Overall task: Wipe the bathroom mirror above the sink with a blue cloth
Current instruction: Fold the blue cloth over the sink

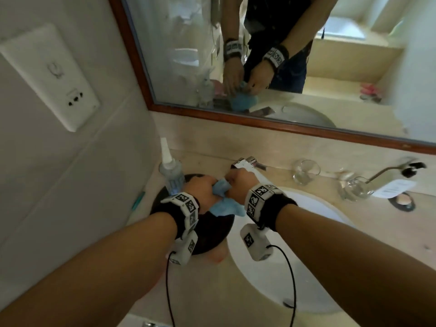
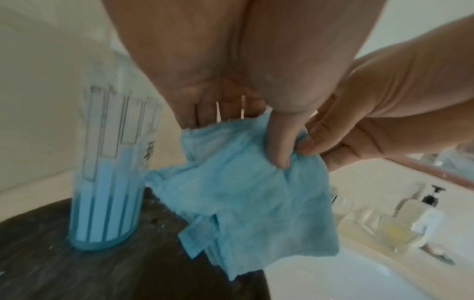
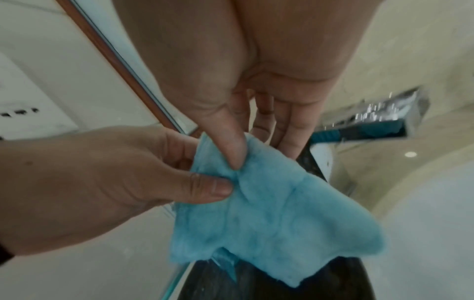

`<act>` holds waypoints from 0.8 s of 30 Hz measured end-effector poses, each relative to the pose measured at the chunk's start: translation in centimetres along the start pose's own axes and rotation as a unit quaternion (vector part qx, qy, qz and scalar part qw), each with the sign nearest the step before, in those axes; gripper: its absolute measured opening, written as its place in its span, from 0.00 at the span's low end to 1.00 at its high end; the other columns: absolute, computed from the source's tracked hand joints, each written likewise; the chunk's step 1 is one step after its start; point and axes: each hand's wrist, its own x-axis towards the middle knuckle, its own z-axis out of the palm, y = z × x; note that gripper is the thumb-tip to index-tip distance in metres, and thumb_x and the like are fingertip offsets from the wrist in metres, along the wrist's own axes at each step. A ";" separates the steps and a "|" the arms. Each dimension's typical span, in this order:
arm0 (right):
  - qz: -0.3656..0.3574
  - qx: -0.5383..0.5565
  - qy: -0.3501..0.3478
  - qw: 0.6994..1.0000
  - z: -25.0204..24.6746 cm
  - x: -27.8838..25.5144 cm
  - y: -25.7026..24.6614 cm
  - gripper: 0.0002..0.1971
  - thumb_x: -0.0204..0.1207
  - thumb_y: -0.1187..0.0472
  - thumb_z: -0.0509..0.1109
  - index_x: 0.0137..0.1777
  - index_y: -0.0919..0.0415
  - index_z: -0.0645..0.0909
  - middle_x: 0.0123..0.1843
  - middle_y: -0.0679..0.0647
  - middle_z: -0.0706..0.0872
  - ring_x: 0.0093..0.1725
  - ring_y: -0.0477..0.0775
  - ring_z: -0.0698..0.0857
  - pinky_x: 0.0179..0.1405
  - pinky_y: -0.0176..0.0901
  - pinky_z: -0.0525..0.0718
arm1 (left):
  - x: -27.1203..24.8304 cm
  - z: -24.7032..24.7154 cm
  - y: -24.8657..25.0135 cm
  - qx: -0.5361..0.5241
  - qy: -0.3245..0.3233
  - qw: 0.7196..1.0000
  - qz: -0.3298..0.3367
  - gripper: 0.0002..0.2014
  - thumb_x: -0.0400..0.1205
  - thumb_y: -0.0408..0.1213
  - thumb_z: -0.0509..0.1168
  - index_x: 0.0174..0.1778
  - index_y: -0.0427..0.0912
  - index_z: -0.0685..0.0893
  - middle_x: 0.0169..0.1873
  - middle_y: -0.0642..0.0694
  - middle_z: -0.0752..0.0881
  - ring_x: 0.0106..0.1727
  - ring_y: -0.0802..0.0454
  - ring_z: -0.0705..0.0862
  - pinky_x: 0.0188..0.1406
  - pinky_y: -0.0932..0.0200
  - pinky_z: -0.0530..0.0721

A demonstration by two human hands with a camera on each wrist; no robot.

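Both hands hold one blue cloth (image 1: pixel 225 207) over a dark round tray (image 1: pixel 213 233) left of the sink. My left hand (image 1: pixel 211 188) pinches the cloth's upper edge between thumb and fingers; in the left wrist view the left thumb (image 2: pixel 279 142) presses into the cloth (image 2: pixel 243 192). My right hand (image 1: pixel 232 182) pinches the same edge right beside it, thumb (image 3: pixel 232 148) on the cloth (image 3: pixel 269 213), which hangs crumpled below. The wood-framed mirror (image 1: pixel 271 31) rises behind the counter and reflects both hands.
A bottle of blue liquid (image 1: pixel 171 173) stands on the tray just left of my left hand. The chrome faucet (image 1: pixel 245 164) is right behind my right hand, above the white basin (image 1: pixel 306 232). Two glasses (image 1: pixel 304 172) and a pump dispenser (image 1: pixel 401 168) stand at the right; a wall socket plate (image 1: pixel 52 74) at the left.
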 end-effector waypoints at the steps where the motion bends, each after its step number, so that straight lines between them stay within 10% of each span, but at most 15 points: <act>1: -0.013 0.002 0.022 1.000 -0.9 -0.7 0.3 0.08 0.73 0.56 0.70 0.51 0.52 0.85 0.44 0.51 0.83 0.45 0.53 0.83 0.42 0.38 0.77 | -0.7 -0.4 1.0 -0.011 0.010 1.000 0.001 0.08 0.77 0.47 0.68 0.41 0.48 0.79 0.43 0.47 0.86 0.49 0.44 0.86 0.51 0.49 0.85; 12: -0.071 0.116 0.203 0.970 -11.7 -14.0 8.3 0.25 0.71 0.56 0.78 0.64 0.53 0.71 0.62 0.55 0.77 0.58 0.58 0.81 0.50 0.44 0.76 | -7.3 -2.9 18.3 -0.156 0.192 0.966 0.071 0.06 0.78 0.37 0.69 0.49 0.45 0.87 0.43 0.47 0.90 0.46 0.47 0.87 0.45 0.57 0.81; 24: -0.048 0.174 0.378 0.908 -21.5 -23.9 19.1 0.22 0.69 0.54 0.80 0.57 0.57 0.73 0.52 0.51 0.75 0.50 0.52 0.79 0.46 0.40 0.74 | -8.8 -2.2 36.4 -0.194 0.170 0.929 0.265 0.15 0.80 0.37 0.70 0.29 0.57 0.82 0.25 0.59 0.85 0.32 0.57 0.83 0.36 0.59 0.80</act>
